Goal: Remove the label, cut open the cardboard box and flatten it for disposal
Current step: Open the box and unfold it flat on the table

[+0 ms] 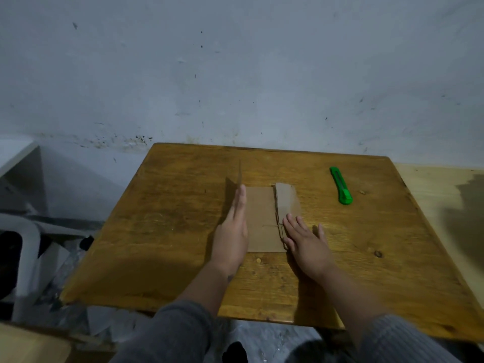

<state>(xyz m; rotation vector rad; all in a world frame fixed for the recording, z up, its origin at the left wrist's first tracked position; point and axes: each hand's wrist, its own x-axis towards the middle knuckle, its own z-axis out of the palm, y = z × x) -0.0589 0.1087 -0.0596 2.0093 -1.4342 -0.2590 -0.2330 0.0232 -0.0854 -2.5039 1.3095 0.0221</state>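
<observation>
Cardboard box (262, 218), already cut open at frame centre; flattening stage, judging by it. Pressed by left hand (231, 231) and right hand (305, 239), fingers straight. Next, probably: raised flaps pushed down.

Left hand (231, 231) stands on edge along the cardboard's (262, 221) left side; palm faces away, so contact with the raised flap (238, 176) cannot be told. That flap is seen edge-on and blurred, its face unreadable. Right hand (305, 239) covers the near end of the folded flap (287, 199); what lies under the palm is hidden. Any label or print on the cardboard: too dim to tell. Knife (341, 186): blade out or in, too small to tell. Table's (170, 231) near right corner cut by the frame edge. White chair (23, 247) at left cut off; clutter beneath is dark, unidentifiable.
</observation>
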